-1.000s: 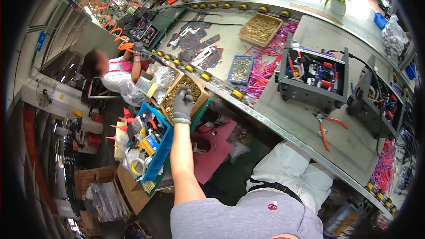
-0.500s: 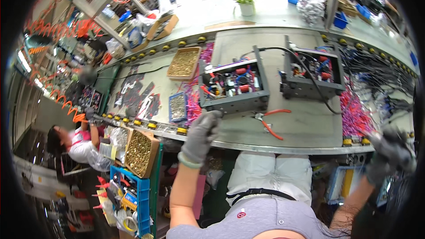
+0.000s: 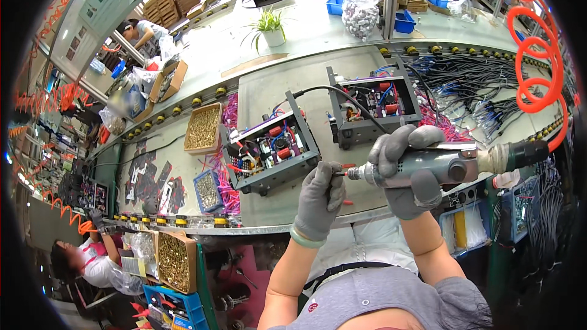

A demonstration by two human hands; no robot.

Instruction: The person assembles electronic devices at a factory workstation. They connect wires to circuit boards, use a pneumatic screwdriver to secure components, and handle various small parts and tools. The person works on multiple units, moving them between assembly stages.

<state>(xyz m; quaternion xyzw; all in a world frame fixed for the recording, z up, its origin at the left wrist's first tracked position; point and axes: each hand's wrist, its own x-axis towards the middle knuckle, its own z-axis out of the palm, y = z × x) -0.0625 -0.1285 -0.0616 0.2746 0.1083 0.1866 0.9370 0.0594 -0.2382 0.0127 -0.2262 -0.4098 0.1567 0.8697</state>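
Note:
My right hand (image 3: 394, 150) wraps round a grey air screwdriver (image 3: 437, 168), which lies level above the table's front edge with its bit pointing left. At that tip my left hand (image 3: 317, 200) pinches the bit; whether a small screw is there too is hidden. Both hands wear grey gloves. Just beyond my left hand sits an open dark metal case (image 3: 275, 178) full of wires and circuit parts. A second such case (image 3: 378, 127) stands to its right, behind the screwdriver. Pliers with red handles (image 3: 347, 202) lie partly covered on the table.
Brass screws fill a tray (image 3: 203, 127); a blue tray (image 3: 208, 190) of small silver parts stands nearer. Black cables (image 3: 483, 79) lie at the right. A coiled orange air hose (image 3: 541, 55) runs to the screwdriver. Other people work at the left and far back.
My right hand has come in from the far right with the air screwdriver. My left hand has moved right to meet its tip. The whole view has turned and shifted.

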